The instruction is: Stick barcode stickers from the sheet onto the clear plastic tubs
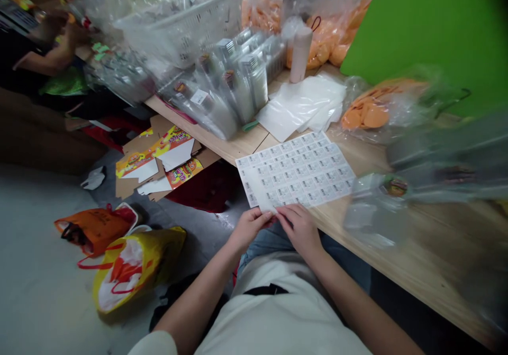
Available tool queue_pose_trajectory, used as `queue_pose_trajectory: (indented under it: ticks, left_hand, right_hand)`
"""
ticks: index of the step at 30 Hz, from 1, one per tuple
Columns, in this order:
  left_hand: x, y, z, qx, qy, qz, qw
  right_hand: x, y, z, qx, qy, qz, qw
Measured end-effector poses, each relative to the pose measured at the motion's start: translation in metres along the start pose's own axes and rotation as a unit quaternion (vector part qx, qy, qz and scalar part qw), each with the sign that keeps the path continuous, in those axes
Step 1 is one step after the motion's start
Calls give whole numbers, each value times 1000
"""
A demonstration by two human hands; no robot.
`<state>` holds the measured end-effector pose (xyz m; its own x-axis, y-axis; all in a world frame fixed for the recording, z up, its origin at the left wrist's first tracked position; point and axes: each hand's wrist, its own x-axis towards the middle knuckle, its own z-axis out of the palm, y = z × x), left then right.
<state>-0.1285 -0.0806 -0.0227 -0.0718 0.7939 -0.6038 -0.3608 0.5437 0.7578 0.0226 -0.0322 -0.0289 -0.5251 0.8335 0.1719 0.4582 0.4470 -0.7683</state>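
The left hand (250, 227) pinches the near edge of a white paper sheet of small printed labels (296, 172), while the right hand (299, 229), fingers bent, presses on that edge just beside it. The sheet lies flat on a light wooden tabletop (397, 238) at centre frame, just below a pile of translucent white plastic sheets (301, 103). A co-worker's hands (55, 37) show well apart, at upper left.
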Motion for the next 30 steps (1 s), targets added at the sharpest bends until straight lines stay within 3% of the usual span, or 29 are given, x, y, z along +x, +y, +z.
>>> queue_pose_trajectory:
  ticks: [5,9,11,12,14,16,17,19,22,24,27,28,30]
  left_hand:
    - [10,5,-2,134,57,49,988]
    - [-2,21,-18,276,187,94,938]
    - [-12,34,-16,327,246,122,904]
    - [-16,40,-10,312,239,130,910]
    - [-19,53,11,195,113,119,967]
    - [-17,63,39,71,-40,88,993]
    - [-14,66,54,35,-77,84,993]
    - [-10,67,81,16,-107,92,990]
    - [-7,57,113,102,-146,127,976]
    - [-2,45,132,215,-153,204,943]
    - [17,26,159,373,-164,370,835]
    - [25,22,167,406,-183,406,798]
    - [40,17,177,444,-221,436,751]
  right_hand:
    - [19,13,-4,130,73,125,981]
    - [30,17,-17,111,208,195,952]
    - [23,12,-27,57,254,162,952]
    - [16,8,-33,19,256,109,960]
    - [1,0,-45,-53,216,-30,975]
    - [-14,-9,-57,-80,157,-109,978]
    - [-21,-12,-64,-67,149,-97,982]
    - [-29,-16,-80,17,170,6,985]
    - [-37,-10,-114,161,208,191,946]
    - [-45,3,-143,169,277,257,910]
    - [-59,29,-180,154,425,287,845]
    - [-63,37,-188,167,435,295,834]
    - [-65,47,-195,205,390,318,839]
